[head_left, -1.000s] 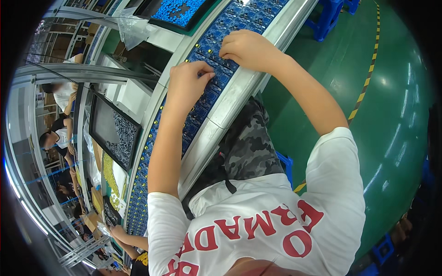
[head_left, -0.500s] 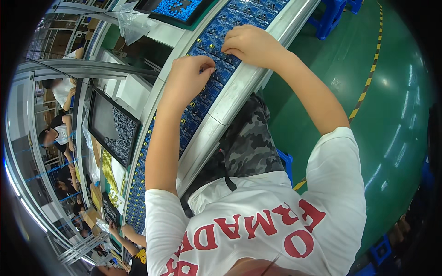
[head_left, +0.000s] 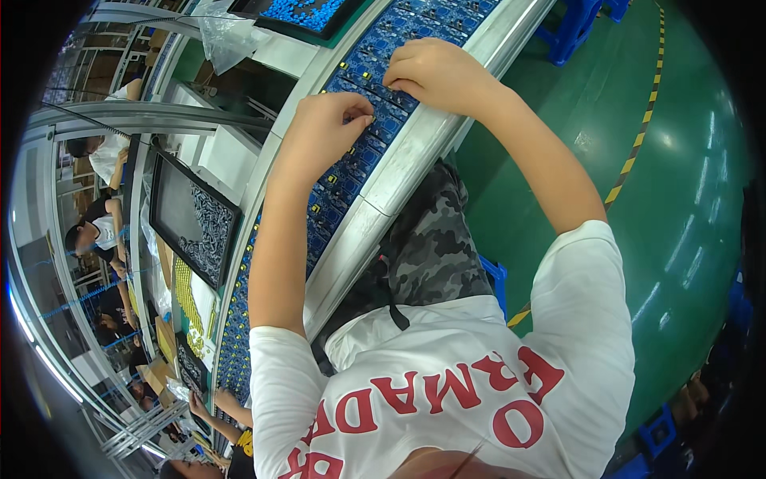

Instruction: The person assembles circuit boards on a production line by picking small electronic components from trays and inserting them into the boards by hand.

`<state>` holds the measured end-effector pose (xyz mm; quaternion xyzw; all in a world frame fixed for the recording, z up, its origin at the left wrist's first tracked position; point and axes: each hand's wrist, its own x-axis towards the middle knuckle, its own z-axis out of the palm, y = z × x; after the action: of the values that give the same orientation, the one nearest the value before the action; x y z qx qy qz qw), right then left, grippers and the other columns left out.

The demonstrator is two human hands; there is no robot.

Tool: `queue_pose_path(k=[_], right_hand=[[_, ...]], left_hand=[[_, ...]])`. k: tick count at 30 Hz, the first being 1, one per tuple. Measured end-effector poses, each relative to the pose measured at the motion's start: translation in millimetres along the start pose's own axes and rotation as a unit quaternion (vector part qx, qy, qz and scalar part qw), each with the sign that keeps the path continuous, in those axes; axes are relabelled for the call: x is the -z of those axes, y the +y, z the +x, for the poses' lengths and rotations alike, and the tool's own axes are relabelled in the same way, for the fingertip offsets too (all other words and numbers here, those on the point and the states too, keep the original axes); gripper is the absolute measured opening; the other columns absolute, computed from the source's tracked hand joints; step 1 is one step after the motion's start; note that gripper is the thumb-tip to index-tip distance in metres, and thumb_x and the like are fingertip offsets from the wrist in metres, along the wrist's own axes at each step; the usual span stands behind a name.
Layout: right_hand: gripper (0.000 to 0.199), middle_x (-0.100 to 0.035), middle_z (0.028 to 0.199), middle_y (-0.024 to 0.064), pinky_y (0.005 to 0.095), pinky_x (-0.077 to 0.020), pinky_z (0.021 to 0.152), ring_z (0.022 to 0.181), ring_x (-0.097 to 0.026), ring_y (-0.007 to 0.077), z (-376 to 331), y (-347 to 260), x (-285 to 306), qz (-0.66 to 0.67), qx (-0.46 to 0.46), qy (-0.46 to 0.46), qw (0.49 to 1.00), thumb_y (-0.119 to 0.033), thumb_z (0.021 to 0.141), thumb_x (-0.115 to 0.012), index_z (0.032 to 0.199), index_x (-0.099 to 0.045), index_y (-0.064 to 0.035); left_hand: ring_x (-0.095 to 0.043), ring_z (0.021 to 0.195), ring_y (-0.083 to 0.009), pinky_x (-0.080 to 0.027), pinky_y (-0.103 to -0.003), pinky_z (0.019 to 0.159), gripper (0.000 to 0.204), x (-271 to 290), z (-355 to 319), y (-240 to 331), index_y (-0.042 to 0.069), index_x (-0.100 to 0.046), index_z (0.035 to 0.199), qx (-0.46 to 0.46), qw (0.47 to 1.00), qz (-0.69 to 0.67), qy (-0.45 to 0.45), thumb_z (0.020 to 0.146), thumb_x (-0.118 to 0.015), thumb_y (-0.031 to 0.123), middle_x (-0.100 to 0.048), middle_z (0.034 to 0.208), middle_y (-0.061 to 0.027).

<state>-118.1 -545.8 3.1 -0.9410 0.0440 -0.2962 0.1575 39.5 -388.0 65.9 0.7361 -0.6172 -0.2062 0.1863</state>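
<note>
From my end I look down on a white shirt (head_left: 479, 343) with big dark red capital letters across it, upside down to me; the folds break up some of them. Farther down the line, yellow marks (head_left: 246, 441) show on a co-worker's dark sleeve, too small for me to read, and I can make out no print on the boards either. The blue circuit boards (head_left: 388, 128) lie in close rows along the surface (head_left: 415, 144), whose silver rim runs beside them. My left hand (head_left: 323, 128) is over the boards, thumb and forefinger brought near each other just above them; I cannot tell whether the tips meet or grip anything. My right hand (head_left: 435, 72) reaches in from the rim side, fingers (head_left: 395, 78) bent down close over the boards, their grip hidden from me as well. Boards show between the two hands, with a small yellow part (head_left: 367, 75) on one of them. To the left are a black tray (head_left: 319, 33) of blue pieces and a dark tray (head_left: 174, 199) of grey ones.
</note>
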Motion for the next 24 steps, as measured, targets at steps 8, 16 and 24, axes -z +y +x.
queue_pose_path(k=[8, 16, 24], right_hand=[[0.011, -0.067, 0.092, 0.0049, 0.0388, -0.0521, 0.086, 0.095, -0.064, 0.0259, 0.2, 1.1, -0.8, 0.01, 0.0, -0.002, 1.0, -0.014, 0.086, -0.065, 0.092, -0.073, -0.0088], [0.01, -0.068, 0.092, 0.006, 0.0379, -0.0521, 0.081, 0.091, -0.064, 0.0267, 4.2, 2.2, -0.4, 0.048, 0.008, -0.003, 0.999, -0.008, 0.083, -0.069, 0.092, -0.072, -0.0059], [0.01, -0.068, 0.093, 0.0072, 0.0376, -0.0523, 0.08, 0.091, -0.063, 0.0274, 2.1, 2.8, 2.7, 0.041, 0.0, -0.028, 0.999, -0.006, 0.084, -0.069, 0.094, -0.071, -0.0039]], left_hand=[[-0.069, 0.082, -0.0293, -0.046, -0.041, 0.084, 0.013, -12.2, -7.1, 3.8, 0.006, -0.075, 0.095, -0.029, 0.994, 0.089, 0.057, 0.086, -0.067, 0.012, -0.072, 0.083, -0.015], [-0.064, 0.094, -0.0297, -0.04, -0.043, 0.089, 0.018, 0.1, -37.9, 8.3, 0.012, -0.073, 0.104, -0.053, 0.984, 0.116, 0.122, 0.087, -0.067, 0.014, -0.073, 0.092, -0.0105], [-0.064, 0.104, -0.0303, -0.044, -0.041, 0.095, 0.02, 60.9, -185.3, -68.5, 0.007, -0.071, 0.106, 0.061, 0.94, 0.192, 0.277, 0.087, -0.069, 0.012, -0.071, 0.107, -0.0104]])
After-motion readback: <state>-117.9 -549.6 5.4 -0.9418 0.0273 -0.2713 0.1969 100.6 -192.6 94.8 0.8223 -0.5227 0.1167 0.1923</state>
